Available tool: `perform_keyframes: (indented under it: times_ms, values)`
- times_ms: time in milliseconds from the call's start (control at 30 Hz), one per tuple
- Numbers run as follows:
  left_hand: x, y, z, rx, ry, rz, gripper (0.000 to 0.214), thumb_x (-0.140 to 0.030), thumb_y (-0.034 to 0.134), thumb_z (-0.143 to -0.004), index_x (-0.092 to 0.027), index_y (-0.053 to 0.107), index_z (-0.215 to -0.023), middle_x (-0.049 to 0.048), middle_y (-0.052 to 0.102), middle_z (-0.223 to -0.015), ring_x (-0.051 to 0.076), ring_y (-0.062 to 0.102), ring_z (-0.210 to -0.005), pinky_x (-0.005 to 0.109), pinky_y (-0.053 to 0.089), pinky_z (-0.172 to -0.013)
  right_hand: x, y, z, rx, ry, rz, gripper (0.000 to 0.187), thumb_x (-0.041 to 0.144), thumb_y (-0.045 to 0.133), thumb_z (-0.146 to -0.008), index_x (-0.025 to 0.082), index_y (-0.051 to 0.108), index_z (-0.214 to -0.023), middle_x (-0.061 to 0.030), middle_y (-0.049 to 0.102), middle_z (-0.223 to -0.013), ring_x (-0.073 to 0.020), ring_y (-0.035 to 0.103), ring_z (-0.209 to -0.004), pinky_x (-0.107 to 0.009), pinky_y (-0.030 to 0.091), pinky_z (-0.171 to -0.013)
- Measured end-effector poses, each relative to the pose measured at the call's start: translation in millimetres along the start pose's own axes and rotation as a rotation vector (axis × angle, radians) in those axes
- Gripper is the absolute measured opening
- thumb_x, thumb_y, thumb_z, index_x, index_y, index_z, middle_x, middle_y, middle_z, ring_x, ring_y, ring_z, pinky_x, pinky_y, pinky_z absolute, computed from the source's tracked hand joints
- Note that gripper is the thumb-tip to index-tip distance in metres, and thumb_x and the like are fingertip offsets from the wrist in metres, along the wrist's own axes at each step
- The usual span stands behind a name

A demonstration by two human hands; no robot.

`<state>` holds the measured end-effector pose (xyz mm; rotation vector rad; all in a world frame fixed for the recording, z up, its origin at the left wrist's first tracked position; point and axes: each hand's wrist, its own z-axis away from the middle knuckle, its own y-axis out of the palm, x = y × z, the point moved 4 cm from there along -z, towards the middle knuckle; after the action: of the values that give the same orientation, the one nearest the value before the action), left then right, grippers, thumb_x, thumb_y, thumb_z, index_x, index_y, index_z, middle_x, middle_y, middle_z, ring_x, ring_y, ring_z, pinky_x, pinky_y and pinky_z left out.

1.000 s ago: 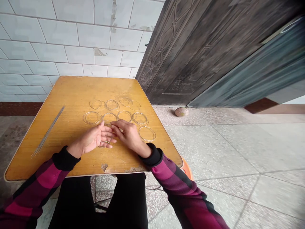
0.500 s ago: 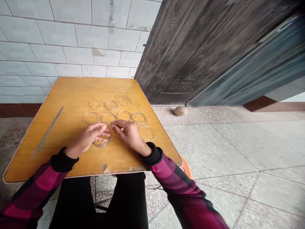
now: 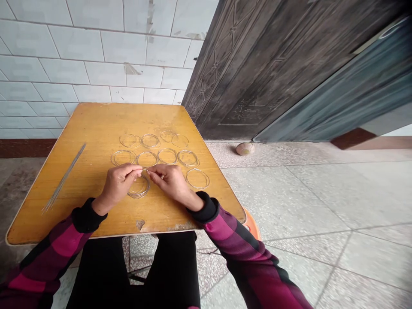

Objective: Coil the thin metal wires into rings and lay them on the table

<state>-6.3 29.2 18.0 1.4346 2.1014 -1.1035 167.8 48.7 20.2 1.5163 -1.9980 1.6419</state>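
Thumb and fingers of my left hand (image 3: 119, 182) are pinched on a thin metal wire (image 3: 144, 169). My right hand (image 3: 170, 180) pinches the same wire a short way to the right, so a small piece of it shows between the fingertips. Just below the hands lies a stack of wire rings (image 3: 138, 196), partly covered by my left fingers. Beyond them, several wire rings (image 3: 167, 156) rest in rows on the wooden table. Another wire ring (image 3: 198, 188) lies to the right of my right hand.
A bundle of straight wires (image 3: 64, 177) lies on the left of the yellow wooden table (image 3: 106, 120). White tiled wall (image 3: 96, 43) stands behind it. To the right are a dark carved door (image 3: 244, 86), a roundish stone-like object (image 3: 245, 149) and an orange stool edge (image 3: 252, 223).
My left hand has closed from loosely spread fingers into a pinch on the wire. My right hand has shifted slightly left, bringing the fingertips of both hands close together.
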Motion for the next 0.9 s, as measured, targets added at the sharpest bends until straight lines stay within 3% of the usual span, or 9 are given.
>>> perform_keyframes:
  times_ms: [233, 400, 500, 567, 633, 733, 800, 900]
  values:
    - [-6.9, 1.8, 3.1, 0.039, 0.276, -0.346, 0.016, -0.016, 0.058, -0.092, -0.018, 0.074, -0.096, 0.0068, 0.075, -0.083, 0.018, 0.069, -0.075, 0.03, 0.054, -0.068, 0.5, 0.5, 0.0, -0.003, -0.016, -0.011, 0.023, 0.025, 0.054, -0.093, 0.015, 0.073, -0.085, -0.0032, 0.072, -0.075, -0.0113, 0.061, -0.064, -0.023, 0.044, -0.06]
    - [-16.3, 2.5, 2.5, 0.116, 0.339, -0.505, 0.02, -0.011, 0.053, -0.091, -0.016, 0.072, -0.087, 0.0075, 0.071, -0.081, 0.019, 0.064, -0.075, 0.031, 0.05, -0.068, 0.5, 1.9, 0.2, -0.008, -0.031, -0.019, 0.021, 0.024, 0.056, -0.094, 0.016, 0.073, -0.086, -0.0028, 0.073, -0.077, -0.0116, 0.063, -0.066, -0.024, 0.046, -0.062]
    - [-14.7, -0.3, -1.4, 0.077, 0.252, -0.425, 0.021, -0.011, 0.054, -0.089, -0.017, 0.07, -0.079, 0.0068, 0.068, -0.081, 0.019, 0.061, -0.078, 0.032, 0.048, -0.072, 1.8, -0.3, 0.6, -0.037, -0.058, -0.04, 0.022, 0.03, 0.056, -0.097, 0.016, 0.072, -0.097, -0.0043, 0.073, -0.083, -0.0136, 0.066, -0.071, -0.026, 0.051, -0.067]
    - [-5.8, -5.0, -5.0, 0.004, 0.111, -0.269, 0.018, -0.013, 0.057, -0.086, -0.018, 0.07, -0.075, 0.0052, 0.066, -0.08, 0.018, 0.06, -0.076, 0.031, 0.047, -0.07, 4.0, -3.0, 0.9, -0.077, -0.12, -0.051, 0.031, 0.039, 0.058, -0.096, 0.016, 0.068, -0.114, -0.0073, 0.072, -0.094, -0.017, 0.068, -0.082, -0.032, 0.055, -0.076]
    - [7.6, -9.5, -7.6, -0.065, -0.07, -0.099, 0.014, -0.015, 0.061, -0.082, -0.018, 0.069, -0.07, 0.0025, 0.063, -0.074, 0.016, 0.058, -0.07, 0.029, 0.045, -0.066, 7.5, -4.1, 1.6, -0.095, -0.228, -0.045, 0.052, 0.049, 0.061, -0.093, 0.018, 0.056, -0.134, -0.0126, 0.067, -0.116, -0.0233, 0.065, -0.106, -0.04, 0.056, -0.091]
    - [23.1, -11.8, -8.2, -0.113, -0.287, 0.084, 0.015, -0.018, 0.065, -0.077, -0.019, 0.067, -0.062, -0.0005, 0.061, -0.064, 0.014, 0.055, -0.063, 0.029, 0.041, -0.063, 11.6, -1.6, 2.7, -0.076, -0.373, -0.014, 0.089, 0.059, 0.068, -0.083, 0.024, 0.028, -0.154, -0.0174, 0.046, -0.147, -0.0322, 0.044, -0.138, -0.055, 0.045, -0.11]
    - [25.0, -11.7, -7.7, -0.133, -0.334, 0.13, 0.015, -0.02, 0.066, -0.075, -0.019, 0.067, -0.06, -0.0011, 0.06, -0.062, 0.014, 0.053, -0.062, 0.029, 0.04, -0.064, 11.4, 1.0, 2.7, -0.063, -0.397, -0.011, 0.105, 0.063, 0.07, -0.078, 0.027, 0.013, -0.158, -0.0175, 0.035, -0.156, -0.0347, 0.035, -0.145, -0.059, 0.038, -0.115]
    - [20.7, -9.8, -5.8, -0.152, -0.328, 0.126, 0.015, -0.021, 0.067, -0.074, -0.019, 0.067, -0.059, -0.002, 0.057, -0.06, 0.013, 0.05, -0.061, 0.029, 0.037, -0.062, 10.1, 6.1, 2.5, -0.036, -0.399, -0.01, 0.112, 0.065, 0.071, -0.076, 0.029, 0.005, -0.159, -0.0176, 0.029, -0.159, -0.0354, 0.033, -0.146, -0.06, 0.036, -0.116]
